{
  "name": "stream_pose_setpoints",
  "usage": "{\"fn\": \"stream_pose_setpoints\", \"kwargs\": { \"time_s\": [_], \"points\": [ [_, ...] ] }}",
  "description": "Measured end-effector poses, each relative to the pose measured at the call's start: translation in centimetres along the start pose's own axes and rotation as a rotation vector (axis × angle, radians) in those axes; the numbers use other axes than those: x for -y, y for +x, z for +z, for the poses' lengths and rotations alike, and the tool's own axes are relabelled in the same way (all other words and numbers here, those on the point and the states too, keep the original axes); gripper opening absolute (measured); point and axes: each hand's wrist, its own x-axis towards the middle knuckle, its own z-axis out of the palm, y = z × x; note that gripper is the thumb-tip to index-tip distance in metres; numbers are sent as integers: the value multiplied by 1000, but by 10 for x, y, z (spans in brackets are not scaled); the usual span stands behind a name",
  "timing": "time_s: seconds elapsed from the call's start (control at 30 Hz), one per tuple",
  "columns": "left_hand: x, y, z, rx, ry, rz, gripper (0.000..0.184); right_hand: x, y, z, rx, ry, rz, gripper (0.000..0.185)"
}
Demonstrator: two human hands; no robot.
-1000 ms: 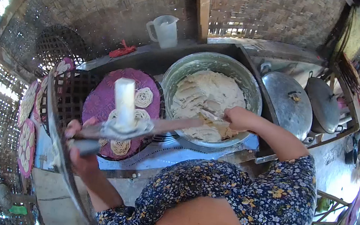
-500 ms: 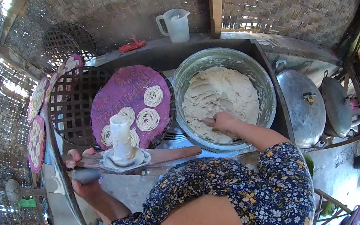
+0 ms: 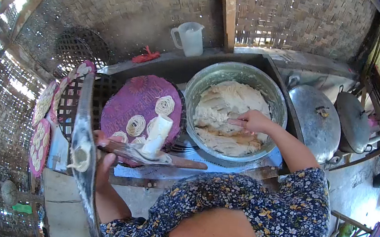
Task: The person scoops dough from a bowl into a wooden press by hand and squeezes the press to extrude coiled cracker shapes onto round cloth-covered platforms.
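Observation:
My left hand (image 3: 104,160) grips a hinged wooden press (image 3: 85,119) near its joint. One wooden arm stands raised, with a dough-smeared socket on it. The other arm points right and carries a white cylinder (image 3: 158,136), tilted and coated with dough at its base. My right hand (image 3: 255,122) is inside a large metal basin (image 3: 284,104), its fingers partly curled and pressed into pale dough (image 3: 236,96). A groove runs through the dough below the fingers. Behind the cylinder, a purple patterned mat (image 3: 131,94) bears several noodle coils (image 3: 165,105), some partly hidden.
A plastic jug (image 3: 191,39) and a red bundle (image 3: 146,55) stand along the back ledge. Lidded metal pots (image 3: 314,120) are at the right. Dark lattice racks (image 3: 70,98) and pink mats with coils (image 3: 39,146) are at the left, near a woven wall.
My left hand has swung the press upright, bringing its socketed arm into view and tilting the cylinder. My right hand has moved up and right through the dough, where a groove now shows.

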Motion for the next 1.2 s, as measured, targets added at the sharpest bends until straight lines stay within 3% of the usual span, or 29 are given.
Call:
{"fn": "stream_pose_setpoints", "kwargs": {
  "time_s": [0.1, 0.13, 0.17, 0.27, 0.3, 0.37, 0.47, 0.57, 0.6, 0.63, 0.73, 0.83, 0.93, 1.03, 1.1, 1.17, 1.2],
  "points": [
    [11, 6, -7, 78, 76, 32, 48, 10, -13, -22, 8, 60, -162, 46],
    [27, 12, -17, 199, 239, 131, 43, 11, -23, -29, 12, 108, -248, 44],
    [39, 13, -24, 224, 273, 27, 42, 15, -33, -37, 22, 153, -333, 41],
    [4, 34, 44, 16, 17, -576, 36, 34, -53, -50, 76, 262, -446, 38],
    [-8, 43, 55, 285, 390, -361, 37, 40, -58, -53, 86, 303, -514, 39],
    [54, 49, 65, 338, 206, -330, 41, 61, -75, -61, 152, 293, -551, 41],
    [100, 60, 83, 476, 194, -166, 44, 59, -82, -63, 152, 249, -666, 37],
    [41, 70, 106, 643, 689, 10, 41, 76, -103, -91, -89, -254, -700, 35],
    [43, 70, 113, 676, 744, 22, 41, 80, -107, -100, -342, -551, -875, 31],
    [46, 70, 119, 708, 800, 33, 40, 92, -117, -104, -419, -660, -873, 31],
    [40, 72, 140, 745, 891, 75, 39, 135, -141, -96, -613, -984, -929, 33],
    [45, 78, 146, 559, 697, -107, 39, 140, -122, -47, -922, -1285, -1015, 28],
    [62, 82, 139, 672, 810, -48, 38, 129, -116, -37, -1055, -1323, -1201, 27],
    [86, 83, 129, 650, 830, -6, 38, 124, -128, -53, -1015, -1209, -1204, 19],
    [108, 88, 117, 585, 804, 68, 39, 116, -143, -70, -1105, -1073, -1194, 15],
    [110, 93, 111, 545, 776, 9, 39, 112, -165, -90, -1172, -912, -1071, 14],
    [109, 94, 111, 539, 746, 8, 39, 110, -165, -94, -1342, -893, -1073, 16]
  ]
}}
